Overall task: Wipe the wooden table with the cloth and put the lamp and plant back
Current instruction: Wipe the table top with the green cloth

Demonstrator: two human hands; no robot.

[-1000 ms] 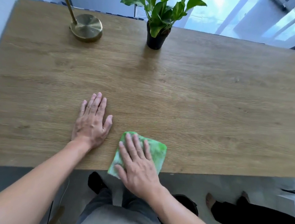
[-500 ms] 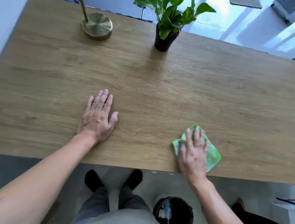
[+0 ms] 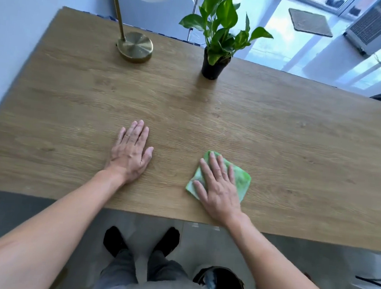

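Head view: we see the green cloth lying flat on the wooden desk, close to the near edge and right of centre. Our right hand presses down on it with fingers straight and spread, nothing curled into a grip. Our left hand rests palm-down on bare wood to the left, well apart from the cloth, fingers straight and together. Along the far edge stand the lamp, on its round brass base, and the plant in a black pot to its right. Below the desk we see our feet on the grey floor and a dark bin.
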